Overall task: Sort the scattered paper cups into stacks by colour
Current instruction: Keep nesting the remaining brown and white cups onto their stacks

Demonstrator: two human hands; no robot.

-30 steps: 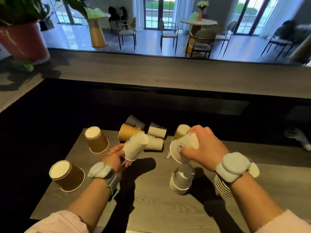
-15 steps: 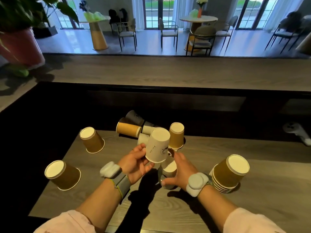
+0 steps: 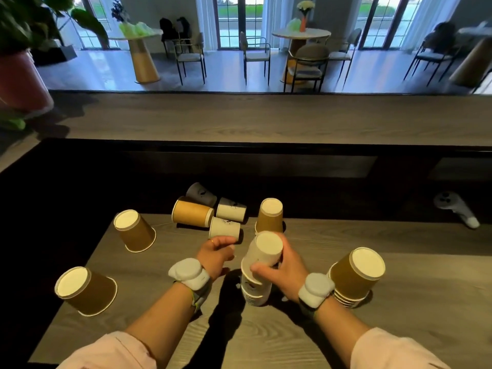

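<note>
Gripping white stack [image 3: 257,275] | right hand [image 3: 286,269] | table edge [image 3: 186,217] near

Our left hand [image 3: 217,255] at eleven o'clock, fingers curled loosely, empty, our right hand [image 3: 286,270] at one o'clock, fingers closed in a grasp

Pale pink sleeves [image 3: 117,350] pushed up — white wrist pods [image 3: 189,272] on greyish straps, perhaps trackers.
</note>
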